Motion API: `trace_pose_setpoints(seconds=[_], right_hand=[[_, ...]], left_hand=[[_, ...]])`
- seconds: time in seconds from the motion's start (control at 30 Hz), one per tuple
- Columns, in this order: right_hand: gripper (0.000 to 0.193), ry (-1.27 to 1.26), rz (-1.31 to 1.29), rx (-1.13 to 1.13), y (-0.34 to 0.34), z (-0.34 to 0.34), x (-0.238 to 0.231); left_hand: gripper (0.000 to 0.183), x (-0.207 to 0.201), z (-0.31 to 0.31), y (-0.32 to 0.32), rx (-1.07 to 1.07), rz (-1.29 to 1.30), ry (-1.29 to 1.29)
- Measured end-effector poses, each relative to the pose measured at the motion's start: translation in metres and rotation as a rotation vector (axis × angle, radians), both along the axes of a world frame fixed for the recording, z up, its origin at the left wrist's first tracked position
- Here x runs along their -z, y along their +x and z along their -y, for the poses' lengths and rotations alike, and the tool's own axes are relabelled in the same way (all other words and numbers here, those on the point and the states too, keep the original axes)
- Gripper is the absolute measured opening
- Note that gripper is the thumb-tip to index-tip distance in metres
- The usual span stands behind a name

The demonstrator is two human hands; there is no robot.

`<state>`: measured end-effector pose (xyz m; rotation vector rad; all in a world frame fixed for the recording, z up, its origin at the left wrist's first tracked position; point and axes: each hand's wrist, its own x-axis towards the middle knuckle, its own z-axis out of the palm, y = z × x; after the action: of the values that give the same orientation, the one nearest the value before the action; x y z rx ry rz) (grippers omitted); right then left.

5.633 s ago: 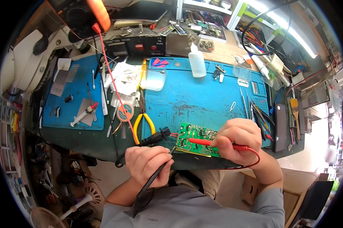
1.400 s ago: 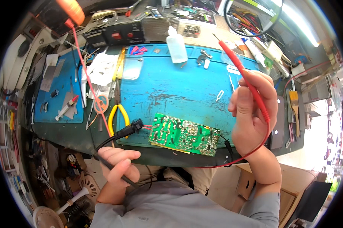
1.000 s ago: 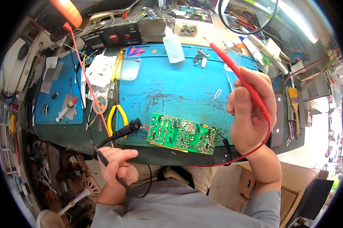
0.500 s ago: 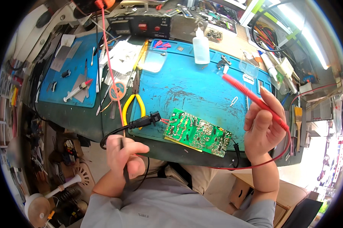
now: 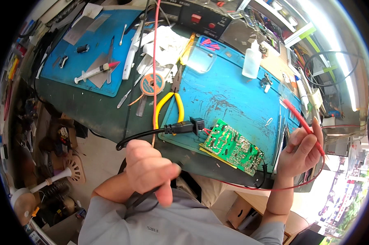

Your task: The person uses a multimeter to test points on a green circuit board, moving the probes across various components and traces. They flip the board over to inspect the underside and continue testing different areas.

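1. Here's the green rectangular circuit board, solder side up, across the near edge of the scuffed blue work mat, neither hand touching it.
2. Right of the board, the right hand has thumb and fingers clamped on a slim red plastic test probe, its front end up and clear of the board.
3. Left of the board, the left hand curls closed around a thin black probe lead, mostly hidden by fingers.
4. Just left of the board sits a black moulded plug; beyond that, yellow-handled pliers.
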<state>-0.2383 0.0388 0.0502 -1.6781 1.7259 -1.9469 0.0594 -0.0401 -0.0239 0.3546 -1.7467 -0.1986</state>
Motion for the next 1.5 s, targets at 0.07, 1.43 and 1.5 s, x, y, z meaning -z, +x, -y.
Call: trace_pose_setpoints(seconds=[0.07,1.43,1.5], right_hand=[[0.047,0.008,-0.009,0.079,0.001,0.001,-0.003],[0.052,-0.245,-0.063,0.137,-0.032,0.017,-0.014],[0.051,-0.224,-0.030,0.149,-0.030,0.013,-0.014]], left_hand=[[0.046,-0.001,-0.003,0.003,0.019,0.045,-0.026],[0.031,-0.005,0.007,-0.002,0.228,-0.003,0.110],[0.034,-0.005,0.008,0.000,0.235,0.019,0.098]])
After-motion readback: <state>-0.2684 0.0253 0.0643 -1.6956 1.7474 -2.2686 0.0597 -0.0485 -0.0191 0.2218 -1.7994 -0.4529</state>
